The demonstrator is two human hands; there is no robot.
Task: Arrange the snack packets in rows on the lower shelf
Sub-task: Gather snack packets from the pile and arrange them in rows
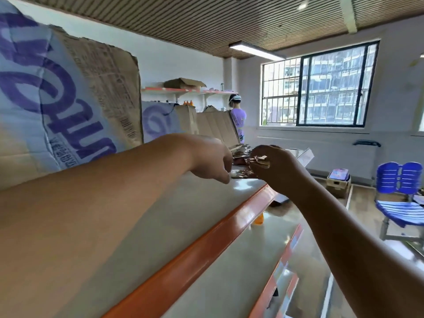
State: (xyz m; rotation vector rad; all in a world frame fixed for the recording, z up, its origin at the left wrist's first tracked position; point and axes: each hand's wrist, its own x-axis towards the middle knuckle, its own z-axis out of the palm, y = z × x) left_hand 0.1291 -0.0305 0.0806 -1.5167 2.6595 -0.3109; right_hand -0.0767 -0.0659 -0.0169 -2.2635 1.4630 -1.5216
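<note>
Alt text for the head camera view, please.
Two bare hands work over a grey shelf with an orange front edge: the right hand holds small brown snack packets, the left hand pinches a packet on the shelf.

Right hand (273,167) gripping snack packets (258,159), left hand (212,160) pinching packet (242,173) on shelf (206,216)
</note>
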